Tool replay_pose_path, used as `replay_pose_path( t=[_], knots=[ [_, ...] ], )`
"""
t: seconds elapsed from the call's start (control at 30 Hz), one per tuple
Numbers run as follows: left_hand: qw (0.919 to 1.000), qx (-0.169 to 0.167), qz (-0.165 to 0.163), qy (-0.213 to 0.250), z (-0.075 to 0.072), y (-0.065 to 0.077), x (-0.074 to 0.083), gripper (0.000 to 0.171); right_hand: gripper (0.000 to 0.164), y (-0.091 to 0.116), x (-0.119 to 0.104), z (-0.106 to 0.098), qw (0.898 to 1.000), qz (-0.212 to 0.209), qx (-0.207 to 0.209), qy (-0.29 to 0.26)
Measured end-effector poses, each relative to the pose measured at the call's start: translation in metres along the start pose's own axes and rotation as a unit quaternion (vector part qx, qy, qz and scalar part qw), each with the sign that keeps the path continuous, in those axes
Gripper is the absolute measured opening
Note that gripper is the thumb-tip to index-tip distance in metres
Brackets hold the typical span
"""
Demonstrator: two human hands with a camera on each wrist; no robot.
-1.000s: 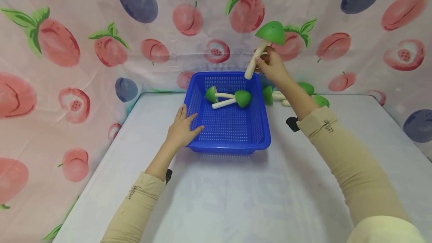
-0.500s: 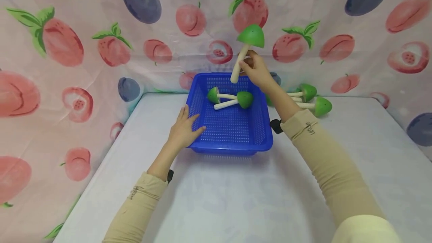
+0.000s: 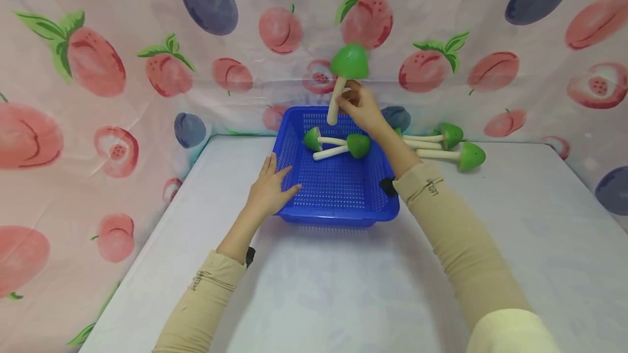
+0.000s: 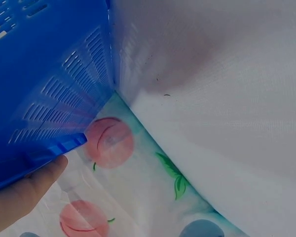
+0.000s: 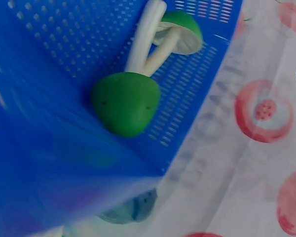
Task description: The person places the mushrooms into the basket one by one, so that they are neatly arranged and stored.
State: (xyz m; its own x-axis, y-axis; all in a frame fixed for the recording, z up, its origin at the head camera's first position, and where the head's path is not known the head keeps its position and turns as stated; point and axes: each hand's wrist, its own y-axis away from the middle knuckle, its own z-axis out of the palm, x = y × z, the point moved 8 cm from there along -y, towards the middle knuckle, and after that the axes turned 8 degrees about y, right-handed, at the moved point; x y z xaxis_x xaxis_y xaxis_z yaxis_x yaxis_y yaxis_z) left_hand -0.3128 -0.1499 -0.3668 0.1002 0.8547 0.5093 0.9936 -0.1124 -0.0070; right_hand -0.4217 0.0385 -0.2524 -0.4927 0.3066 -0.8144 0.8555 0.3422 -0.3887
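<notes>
My right hand [image 3: 362, 108] pinches the white stem of a green-capped toy mushroom [image 3: 349, 62] above the back of a blue plastic basket [image 3: 338, 215], cap uppermost. Two more such mushrooms lie crossed inside the basket: one cap [image 3: 359, 146] is towards the right, the other cap [image 3: 312, 139] towards the left. With fingers spread, my left hand [image 3: 267, 192] rests on the basket's left rim; in the left wrist view a finger [image 4: 39, 180] lies against that rim. The right wrist view shows the two mushrooms [image 5: 126, 103] in the basket, but the held one is not clearly visible there.
Several green-capped mushrooms [image 3: 472, 156] lie on the white tabletop [image 3: 314, 287] right of the basket, partly behind my right forearm. A fruit-print cloth [image 3: 279, 30] hangs behind the table and down its left side.
My right hand has carried the mushroom leftward and slightly down, from above the basket's right back corner to above its back middle. The left hand has stayed on the rim.
</notes>
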Motion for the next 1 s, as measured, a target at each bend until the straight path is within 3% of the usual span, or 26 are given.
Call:
replay_pose_path(
  t=[0.37,0.67,1.0],
  knots=[
    [1.0,0.002,0.002,0.001,0.0,0.0,0.003,0.063,0.034,-0.004,0.016,0.025,0.996,-0.062,-0.018,0.064],
    [1.0,-0.001,0.0,0.002,0.0,0.001,0.001,0.066,0.031,-0.003,0.041,0.046,0.99,0.002,-0.062,0.124],
    [1.0,-0.004,0.002,-0.001,0.0,0.002,0.001,0.067,0.03,-0.008,0.05,0.064,0.977,-0.012,-0.114,0.178]
  ],
)
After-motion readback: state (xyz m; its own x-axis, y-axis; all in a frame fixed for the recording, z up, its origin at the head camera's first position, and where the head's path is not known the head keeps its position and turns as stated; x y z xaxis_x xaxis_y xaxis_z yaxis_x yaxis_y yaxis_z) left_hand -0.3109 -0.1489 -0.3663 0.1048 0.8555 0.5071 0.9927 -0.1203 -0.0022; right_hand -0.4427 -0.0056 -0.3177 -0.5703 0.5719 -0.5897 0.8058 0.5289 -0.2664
